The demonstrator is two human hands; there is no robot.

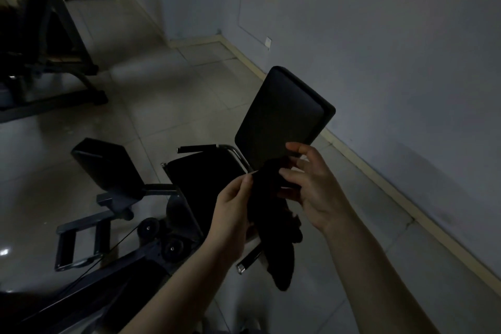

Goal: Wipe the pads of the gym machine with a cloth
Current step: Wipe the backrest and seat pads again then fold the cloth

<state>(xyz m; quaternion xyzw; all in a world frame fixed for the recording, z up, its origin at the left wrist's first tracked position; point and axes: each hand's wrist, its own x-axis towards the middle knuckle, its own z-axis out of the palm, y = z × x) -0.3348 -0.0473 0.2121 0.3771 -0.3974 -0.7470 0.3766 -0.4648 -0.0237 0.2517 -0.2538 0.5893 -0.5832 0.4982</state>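
Both hands meet at centre frame on one dark cloth [273,214]: left hand [233,209] pinches its upper edge, right hand [311,184] curls loosely around it. Three black pads show: one tall [282,114], upper centre; one [108,168] left; one [200,179] behind the cloth.

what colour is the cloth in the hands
Black, plain as far as the dim head view shows: the cloth.
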